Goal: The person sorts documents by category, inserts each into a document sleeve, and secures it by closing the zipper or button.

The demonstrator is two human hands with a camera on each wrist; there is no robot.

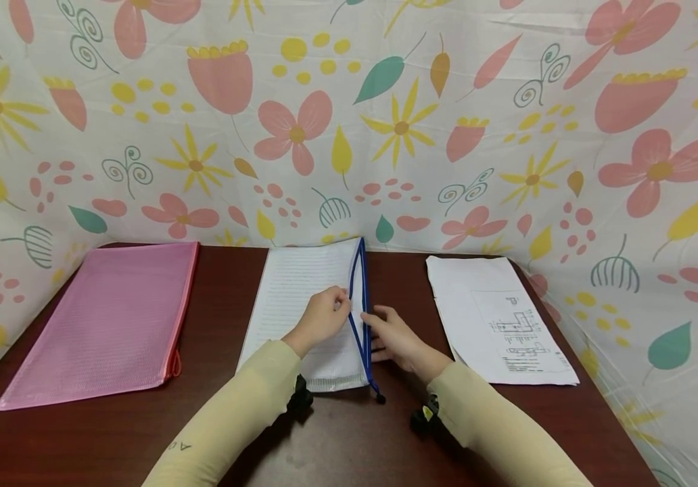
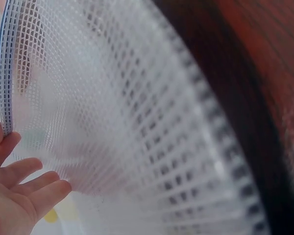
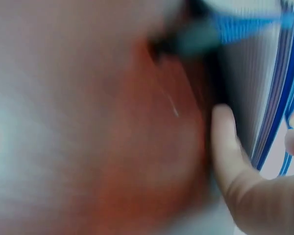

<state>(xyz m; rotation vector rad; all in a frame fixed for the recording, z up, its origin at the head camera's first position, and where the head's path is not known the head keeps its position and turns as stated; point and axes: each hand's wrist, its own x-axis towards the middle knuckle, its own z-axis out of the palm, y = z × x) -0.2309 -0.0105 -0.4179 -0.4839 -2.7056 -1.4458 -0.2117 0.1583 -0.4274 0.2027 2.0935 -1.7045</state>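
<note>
A white mesh zipper bag (image 1: 291, 291) with a blue zipper edge lies in the middle of the table, its blue side parted. My left hand (image 1: 323, 314) pinches the upper layer's edge between thumb and forefinger and lifts it; in the left wrist view, the left hand's (image 2: 19, 191) other fingers are spread against the see-through mesh. At the blue edge, my right hand (image 1: 400, 341) touches the bag with its fingers fairly straight and apart. One right finger (image 3: 228, 142) extends along the bag's outer side in the right wrist view. A blue zipper end with a dark tip (image 1: 379, 398) hangs at the near corner.
A pink mesh zipper bag (image 1: 111, 318) with a red edge lies on the left of the dark brown table (image 1: 221, 426). To the right is a stack of white paper (image 1: 501, 318) with a printed drawing. A flower-patterned curtain (image 1: 349, 135) hangs behind.
</note>
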